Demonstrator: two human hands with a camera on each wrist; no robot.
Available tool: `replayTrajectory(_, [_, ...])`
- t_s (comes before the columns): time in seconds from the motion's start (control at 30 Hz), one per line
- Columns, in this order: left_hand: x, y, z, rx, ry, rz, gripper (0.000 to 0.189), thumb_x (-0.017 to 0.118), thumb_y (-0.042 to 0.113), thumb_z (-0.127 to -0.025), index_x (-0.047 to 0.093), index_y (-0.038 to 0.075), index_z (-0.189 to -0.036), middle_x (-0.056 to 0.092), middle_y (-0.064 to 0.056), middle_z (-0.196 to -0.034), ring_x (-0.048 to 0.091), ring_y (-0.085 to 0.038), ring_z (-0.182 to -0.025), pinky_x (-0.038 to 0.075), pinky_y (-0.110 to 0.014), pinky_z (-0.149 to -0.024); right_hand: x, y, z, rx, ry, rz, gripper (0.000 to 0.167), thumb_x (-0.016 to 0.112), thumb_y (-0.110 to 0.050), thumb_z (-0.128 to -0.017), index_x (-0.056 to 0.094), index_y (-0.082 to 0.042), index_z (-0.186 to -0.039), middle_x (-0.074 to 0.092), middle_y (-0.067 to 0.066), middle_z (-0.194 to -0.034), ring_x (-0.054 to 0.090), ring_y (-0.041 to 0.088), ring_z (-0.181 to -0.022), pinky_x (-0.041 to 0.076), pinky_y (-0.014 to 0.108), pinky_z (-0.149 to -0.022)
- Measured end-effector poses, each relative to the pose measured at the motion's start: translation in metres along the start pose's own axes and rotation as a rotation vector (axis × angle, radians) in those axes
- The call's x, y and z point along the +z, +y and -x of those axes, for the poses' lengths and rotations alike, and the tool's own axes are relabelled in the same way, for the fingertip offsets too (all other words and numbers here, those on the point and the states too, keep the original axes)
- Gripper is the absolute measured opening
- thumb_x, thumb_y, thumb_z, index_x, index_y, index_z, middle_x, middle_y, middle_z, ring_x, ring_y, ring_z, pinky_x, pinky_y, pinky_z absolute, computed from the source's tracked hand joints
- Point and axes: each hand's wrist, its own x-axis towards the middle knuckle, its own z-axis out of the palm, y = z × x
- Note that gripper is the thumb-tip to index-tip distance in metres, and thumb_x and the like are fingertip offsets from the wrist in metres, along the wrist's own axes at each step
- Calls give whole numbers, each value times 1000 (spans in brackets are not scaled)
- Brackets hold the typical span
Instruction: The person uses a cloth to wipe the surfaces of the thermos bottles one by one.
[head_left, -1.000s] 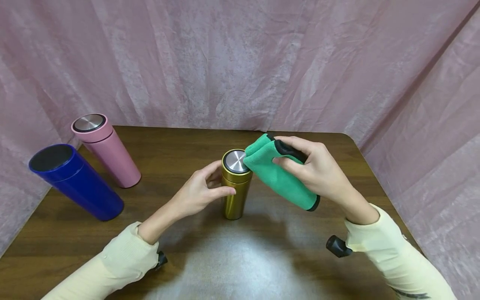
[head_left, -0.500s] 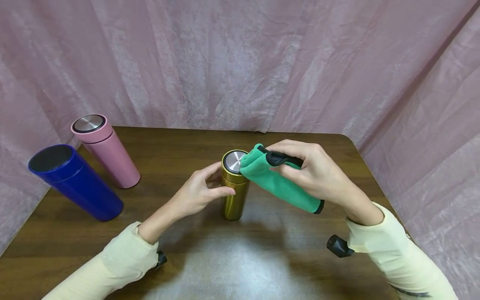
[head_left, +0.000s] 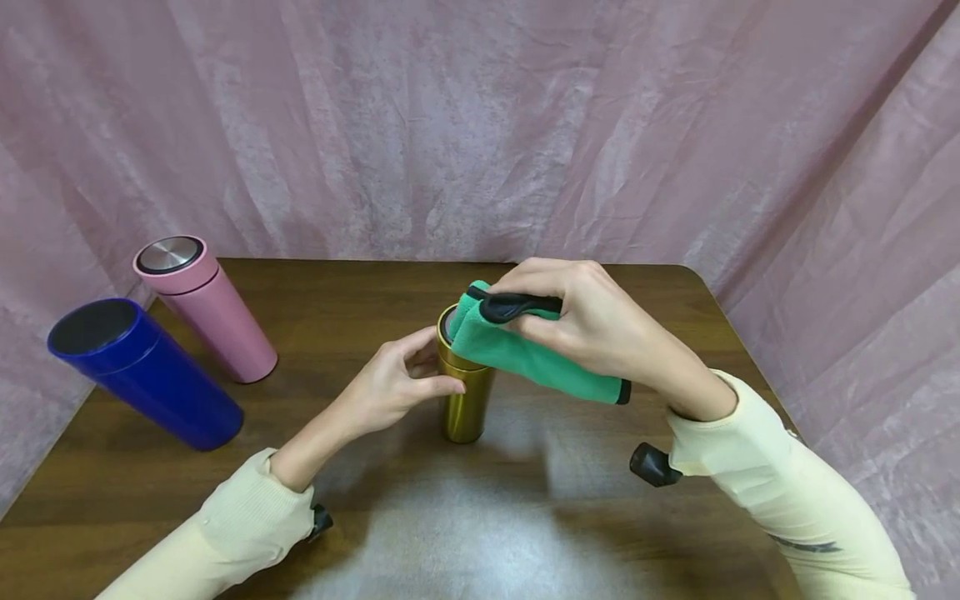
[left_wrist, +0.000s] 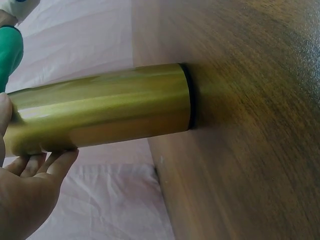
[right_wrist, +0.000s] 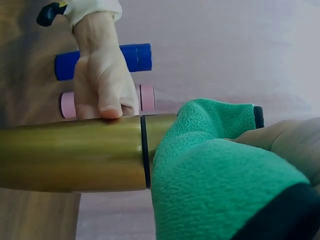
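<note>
A gold thermos flask [head_left: 467,408] stands upright on the wooden table, its dark base ring resting on the wood in the left wrist view. My left hand [head_left: 393,385] grips it round the upper body from the left, thumb in front and fingers behind. My right hand [head_left: 592,321] pinches a folded green cloth [head_left: 540,358] with black edging [head_left: 517,306]. One end of the cloth lies over the flask's lid and hides most of it. In the right wrist view the green cloth [right_wrist: 215,170] covers the flask's top end, beyond the dark seam.
At the left of the table [head_left: 360,292] stand a blue flask [head_left: 150,375] with a dark top and a pink flask [head_left: 213,317] with a steel lid. Pink curtains [head_left: 465,125] hang behind the table and along its right side.
My right hand has moved left with the cloth, from the lid's right edge to over most of the lid. My left hand keeps its grip on the gold flask.
</note>
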Motion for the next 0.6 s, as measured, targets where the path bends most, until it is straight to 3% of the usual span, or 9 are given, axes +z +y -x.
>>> replayTrajectory(0.27, [-1,4,2,-30,-19,-4,62,80,0,-89,52,-3,-145,64,-17,-135,63,-30,-124,56,-34,-98,0,-5,-20,-2,-25,38,29,72,3,-88,80,-9,-113,75,-4,-103,69,9,-93,55,31,-80])
replayTrajectory(0.6, [-1,5,2,-29,-10,-57,63,81,3,-89,52,-4,-145,65,-16,-135,64,-30,-123,56,-34,-98,0,-9,-39,116,-52,89,26,80,-5,-88,82,-12,-112,77,-3,-100,68,14,-91,53,34,-78])
